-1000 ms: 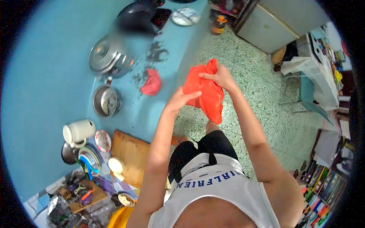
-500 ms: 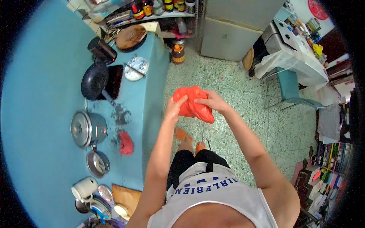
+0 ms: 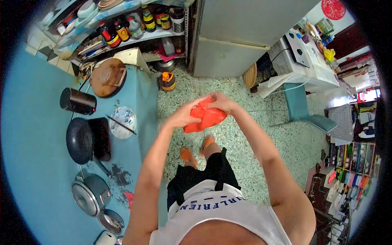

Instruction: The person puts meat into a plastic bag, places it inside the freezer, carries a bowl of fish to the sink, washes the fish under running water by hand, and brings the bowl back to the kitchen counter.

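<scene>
Head view: left hand (image 3: 182, 115) and right hand (image 3: 223, 102) both clasp crumpled red plastic (image 3: 209, 119)

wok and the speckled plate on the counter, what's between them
A flat black panel, partly covered by the wok, lies between it and the plate, seen in the head view.
</scene>
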A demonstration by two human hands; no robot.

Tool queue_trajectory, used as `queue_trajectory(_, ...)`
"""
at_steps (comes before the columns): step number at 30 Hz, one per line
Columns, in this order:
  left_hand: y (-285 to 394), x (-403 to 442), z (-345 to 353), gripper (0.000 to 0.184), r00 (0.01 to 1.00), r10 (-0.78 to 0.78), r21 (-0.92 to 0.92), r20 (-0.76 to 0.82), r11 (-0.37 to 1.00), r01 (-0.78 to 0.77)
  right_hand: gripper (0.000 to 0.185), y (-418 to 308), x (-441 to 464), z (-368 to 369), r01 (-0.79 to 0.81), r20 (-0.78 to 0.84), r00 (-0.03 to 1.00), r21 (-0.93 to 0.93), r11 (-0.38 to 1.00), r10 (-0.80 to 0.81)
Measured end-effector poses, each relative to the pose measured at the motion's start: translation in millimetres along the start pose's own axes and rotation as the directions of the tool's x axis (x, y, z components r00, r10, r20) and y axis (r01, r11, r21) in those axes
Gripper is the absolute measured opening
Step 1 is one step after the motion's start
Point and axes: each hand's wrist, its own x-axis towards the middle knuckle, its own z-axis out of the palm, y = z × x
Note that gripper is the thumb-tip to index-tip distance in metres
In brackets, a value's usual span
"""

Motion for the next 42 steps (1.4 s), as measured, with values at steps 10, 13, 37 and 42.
queue_trajectory(10,-49,137,-89,0.027,0.7,-0.116,0.084,-0.704,0.966,0.244,0.077,-44,201,-138,0.065,-0.109,0.975,-0.695,0.717,-0.194)
queue_trajectory(13,-73,165,-129,0.027,0.568,-0.234,-0.322,-0.789,0.945,-0.059,0.077,-37,262,-179,-0.175,-0.368,0.836,-0.882,0.438,-0.407)
queue_trajectory(37,-314,315,-320,0.037,0.771,-0.048,-0.543,-0.636,0.738,-0.402,0.055,18,381,-233,-0.302,-0.082,-0.177,-0.944,0.133,-0.981)
queue_trajectory(42,-354,340,-333,0.039,0.724,-0.014,-0.521,-0.69,0.703,-0.484,0.05,17,381,-227,-0.218,-0.039,-0.232,-0.972,0.091,-0.972)
